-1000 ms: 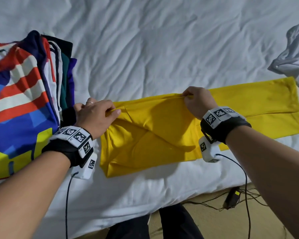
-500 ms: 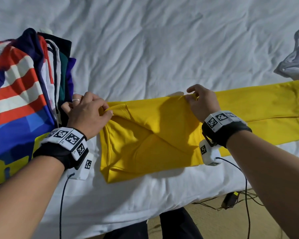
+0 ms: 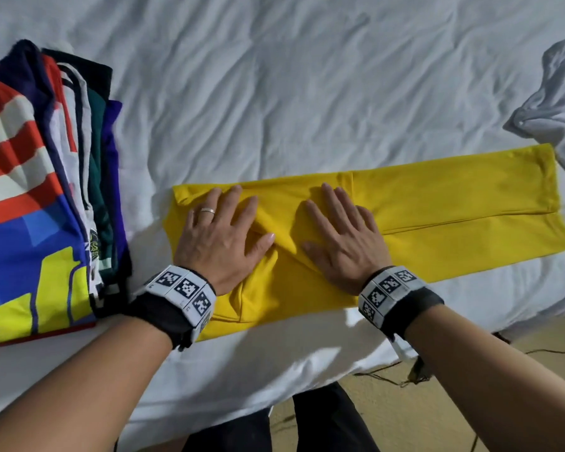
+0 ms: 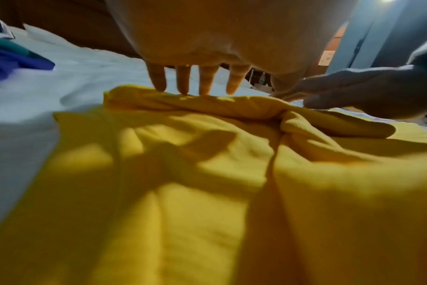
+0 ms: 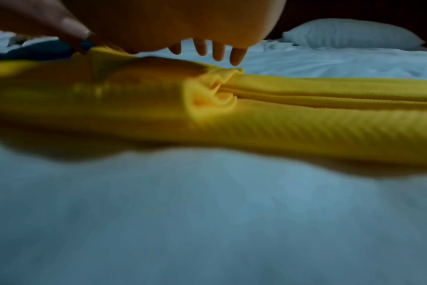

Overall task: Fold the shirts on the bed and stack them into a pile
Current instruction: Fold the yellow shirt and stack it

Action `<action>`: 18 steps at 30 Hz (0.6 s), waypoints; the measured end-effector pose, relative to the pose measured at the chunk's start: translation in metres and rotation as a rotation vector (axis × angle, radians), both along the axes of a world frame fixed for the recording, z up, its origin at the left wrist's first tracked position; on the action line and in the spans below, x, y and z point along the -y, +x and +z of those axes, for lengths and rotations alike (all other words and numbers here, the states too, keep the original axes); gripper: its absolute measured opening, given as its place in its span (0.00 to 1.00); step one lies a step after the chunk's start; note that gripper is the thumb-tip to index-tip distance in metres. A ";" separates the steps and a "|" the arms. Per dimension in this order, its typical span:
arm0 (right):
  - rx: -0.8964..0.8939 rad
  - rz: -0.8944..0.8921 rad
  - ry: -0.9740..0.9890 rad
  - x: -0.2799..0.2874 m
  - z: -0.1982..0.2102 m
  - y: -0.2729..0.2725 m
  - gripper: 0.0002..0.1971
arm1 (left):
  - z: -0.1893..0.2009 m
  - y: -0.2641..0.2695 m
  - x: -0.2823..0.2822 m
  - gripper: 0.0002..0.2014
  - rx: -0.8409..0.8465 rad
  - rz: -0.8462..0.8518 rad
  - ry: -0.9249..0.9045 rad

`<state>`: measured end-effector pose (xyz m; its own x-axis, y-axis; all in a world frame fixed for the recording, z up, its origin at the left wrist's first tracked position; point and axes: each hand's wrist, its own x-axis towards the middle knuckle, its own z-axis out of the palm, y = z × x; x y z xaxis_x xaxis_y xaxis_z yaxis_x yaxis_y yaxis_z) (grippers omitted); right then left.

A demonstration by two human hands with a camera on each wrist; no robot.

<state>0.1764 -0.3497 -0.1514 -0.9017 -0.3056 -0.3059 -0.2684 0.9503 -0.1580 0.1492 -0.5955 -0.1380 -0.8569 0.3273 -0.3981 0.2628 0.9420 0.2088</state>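
A yellow shirt (image 3: pixel 437 203) lies folded into a long strip across the white bed sheet (image 3: pixel 291 93), running from centre to right. My left hand (image 3: pixel 222 233) lies flat with spread fingers on the strip's left end. My right hand (image 3: pixel 340 233) lies flat beside it, palm down on the fabric. A raised fold sits between the two thumbs. The left wrist view shows the left fingers (image 4: pixel 183 81) touching the far yellow edge (image 4: pixel 183 104). In the right wrist view the right fingers (image 5: pixel 217 50) hover just over the yellow shirt (image 5: pixel 305 108).
A pile of folded shirts (image 3: pixel 36 197), colourful with red, white, blue and yellow on top, stands at the left. A crumpled grey-white shirt (image 3: pixel 558 112) lies at the far right. The bed's near edge (image 3: pixel 274 383), cables and floor lie below. A pillow (image 5: pixel 349 34) is farther back.
Both hands let go of the pinched far edge of the yellow shirt. They now lie flat and open on the fabric, closer together, pressing it down.
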 end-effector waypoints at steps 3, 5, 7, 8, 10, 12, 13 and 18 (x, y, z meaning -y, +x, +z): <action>0.087 0.057 0.096 -0.009 -0.010 0.000 0.38 | -0.008 0.004 -0.001 0.38 0.007 -0.010 -0.089; 0.101 0.107 0.113 -0.015 -0.011 -0.002 0.40 | -0.008 0.005 -0.001 0.40 0.014 -0.031 -0.129; 0.119 0.146 0.118 -0.025 -0.007 -0.004 0.42 | -0.005 0.004 -0.003 0.41 0.012 -0.020 -0.145; 0.124 0.144 0.111 -0.033 -0.003 -0.005 0.42 | -0.001 0.003 -0.006 0.41 0.013 -0.009 -0.150; 0.149 0.080 0.079 -0.053 0.007 -0.006 0.43 | 0.010 0.001 -0.013 0.38 0.011 0.022 -0.141; 0.156 -0.019 0.058 -0.079 0.015 -0.009 0.41 | 0.021 0.000 -0.026 0.34 -0.033 0.047 -0.106; 0.145 -0.057 0.062 -0.094 0.019 -0.011 0.40 | 0.025 0.001 -0.035 0.31 -0.056 0.048 -0.089; 0.069 -0.121 0.128 -0.181 0.027 -0.030 0.26 | 0.034 0.021 -0.120 0.22 -0.068 -0.081 0.025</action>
<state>0.1465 -0.1683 -0.1244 -0.9053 -0.1505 -0.3973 -0.1433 0.9885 -0.0479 0.1699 -0.4750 -0.1044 -0.8522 0.4057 -0.3304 0.3521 0.9118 0.2112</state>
